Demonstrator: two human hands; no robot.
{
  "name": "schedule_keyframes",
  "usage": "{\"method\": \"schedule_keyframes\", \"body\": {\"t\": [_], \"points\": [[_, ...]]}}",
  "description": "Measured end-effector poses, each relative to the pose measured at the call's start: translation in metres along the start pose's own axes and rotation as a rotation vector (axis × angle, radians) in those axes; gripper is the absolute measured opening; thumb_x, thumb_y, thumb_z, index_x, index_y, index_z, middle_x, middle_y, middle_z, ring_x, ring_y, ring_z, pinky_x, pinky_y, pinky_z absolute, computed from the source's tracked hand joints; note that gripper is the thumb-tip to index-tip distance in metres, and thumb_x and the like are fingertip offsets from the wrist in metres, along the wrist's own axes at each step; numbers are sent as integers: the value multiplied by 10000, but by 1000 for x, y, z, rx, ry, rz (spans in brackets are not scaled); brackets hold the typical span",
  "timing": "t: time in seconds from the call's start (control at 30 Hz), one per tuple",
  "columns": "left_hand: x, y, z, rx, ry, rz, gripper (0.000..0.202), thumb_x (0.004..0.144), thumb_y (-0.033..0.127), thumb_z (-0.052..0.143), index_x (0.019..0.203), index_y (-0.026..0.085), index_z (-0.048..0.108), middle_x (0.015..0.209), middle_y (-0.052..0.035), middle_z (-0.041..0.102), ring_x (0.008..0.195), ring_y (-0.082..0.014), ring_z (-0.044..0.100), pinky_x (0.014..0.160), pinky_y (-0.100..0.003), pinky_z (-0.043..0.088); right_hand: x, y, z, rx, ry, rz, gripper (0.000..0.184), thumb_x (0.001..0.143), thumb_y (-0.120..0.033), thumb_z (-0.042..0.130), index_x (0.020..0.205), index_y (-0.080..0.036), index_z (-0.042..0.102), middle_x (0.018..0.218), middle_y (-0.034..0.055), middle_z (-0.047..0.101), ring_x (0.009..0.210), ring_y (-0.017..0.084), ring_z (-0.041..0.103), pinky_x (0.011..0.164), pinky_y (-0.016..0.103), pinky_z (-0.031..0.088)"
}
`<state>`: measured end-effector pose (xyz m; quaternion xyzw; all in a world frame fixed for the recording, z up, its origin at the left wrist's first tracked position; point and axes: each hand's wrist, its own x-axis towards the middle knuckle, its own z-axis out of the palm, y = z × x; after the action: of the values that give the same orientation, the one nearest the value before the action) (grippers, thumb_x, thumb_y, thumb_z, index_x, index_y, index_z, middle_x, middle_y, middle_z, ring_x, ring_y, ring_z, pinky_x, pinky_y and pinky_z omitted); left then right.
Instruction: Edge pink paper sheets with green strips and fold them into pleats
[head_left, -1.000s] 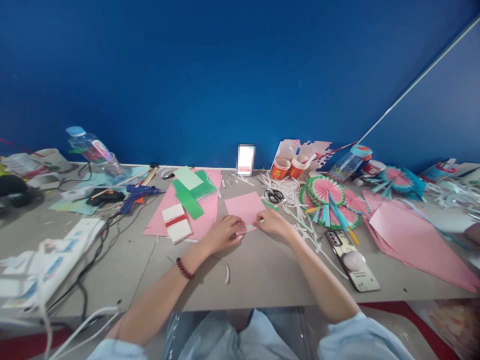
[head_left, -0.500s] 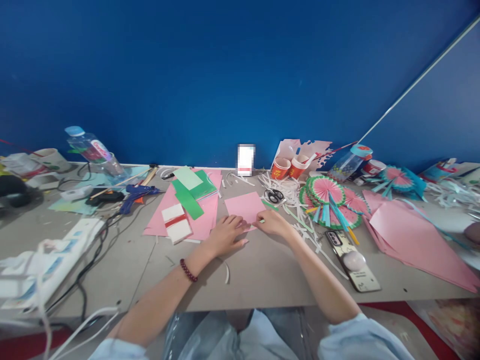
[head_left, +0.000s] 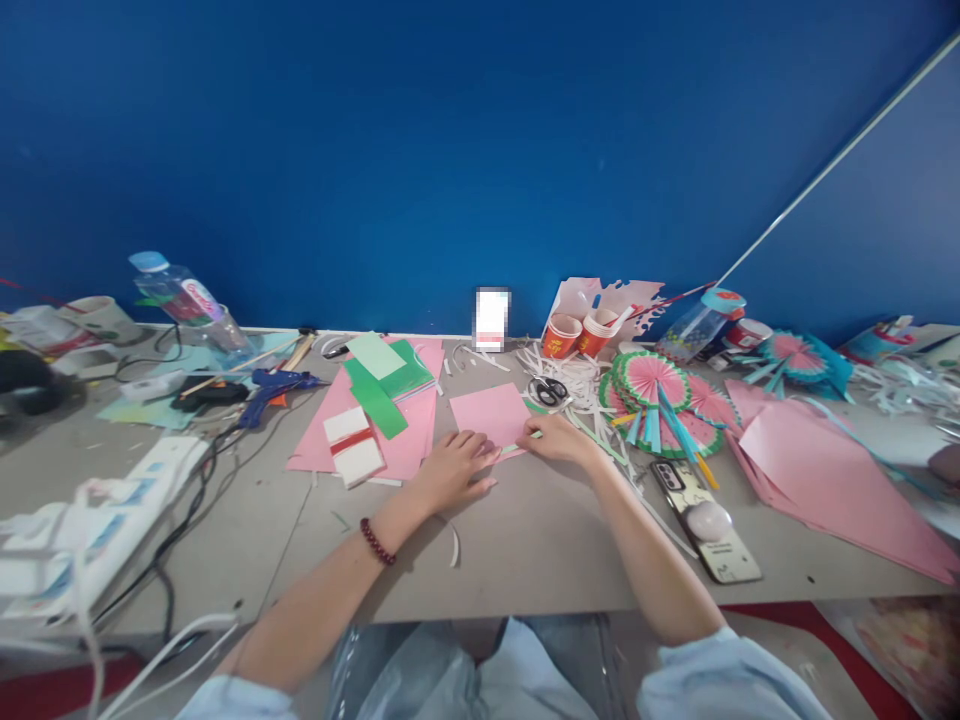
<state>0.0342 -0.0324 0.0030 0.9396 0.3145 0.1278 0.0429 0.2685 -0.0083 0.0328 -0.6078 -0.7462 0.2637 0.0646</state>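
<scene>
Pink paper (head_left: 491, 412) is lying under my flat, unclenched left hand (head_left: 450, 470); my right hand (head_left: 556, 440) is pinching a green strip (head_left: 521, 444), best aligned flush with the paper's edge.

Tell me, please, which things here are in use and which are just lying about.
In use: left hand, right hand, pink sheet, pale green strip.
Lying about: scissors, phone, glue gun, paper cups, water bottle, paper fans.

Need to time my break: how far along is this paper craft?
Done: pleated fans lie at the right. In hand: the left hand presses a pink sheet while the right hand pinches a green strip at its near edge. Left: that sheet is flat, unfolded, and a paper stack beside it lies untouched.
</scene>
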Motion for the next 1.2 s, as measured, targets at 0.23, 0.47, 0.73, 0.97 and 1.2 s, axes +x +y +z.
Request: {"method": "schedule_keyframes", "body": {"t": [0.23, 0.47, 0.73, 0.97, 1.2], "points": [[0, 0, 0, 12, 0, -3, 436, 862, 389, 556, 1275, 258, 513, 1207, -95, 519, 1107, -266, 464, 917, -403, 378, -2, 4, -2, -29, 2, 32, 148, 811, -287, 594, 810, -185, 702, 826, 29, 700, 769, 163, 611, 666, 230, 377], [0, -1, 0, 14, -6, -7, 432, 867, 392, 549, 1278, 261, 513, 1210, -91, 519, 1098, -263, 471, 920, -402, 381, -1, 3, 0, -47, 10, 62, 147, 798, -305, 617, 795, -183, 700, 814, 32, 699, 760, 157, 609, 641, 220, 370], [0, 1, -1, 12, -12, -14, 442, 874, 397, 537, 1295, 268, 505, 1221, -83, 516, 1115, -257, 463, 940, -398, 372, 1, 2, 3, -65, 14, 99, 157, 796, -303, 616, 834, -179, 705, 855, 38, 703, 800, 160, 618, 668, 213, 389], [0, 0, -1, 12, -22, -16, 444, 873, 403, 537, 1294, 267, 508, 1214, -86, 521, 1106, -256, 471, 937, -396, 374, 2, 2, 5, -115, 5, 117, 191, 802, -329, 612, 877, -178, 702, 914, 64, 700, 862, 188, 619, 697, 229, 398], [0, -1, 0, 13, -29, -12, 444, 872, 400, 538, 1293, 263, 503, 1207, -86, 519, 1107, -260, 468, 928, -397, 377, 2, 11, -1, -191, -6, 145, 227, 805, -353, 598, 861, -158, 701, 818, 53, 673, 771, 168, 585, 655, 232, 362]]}}
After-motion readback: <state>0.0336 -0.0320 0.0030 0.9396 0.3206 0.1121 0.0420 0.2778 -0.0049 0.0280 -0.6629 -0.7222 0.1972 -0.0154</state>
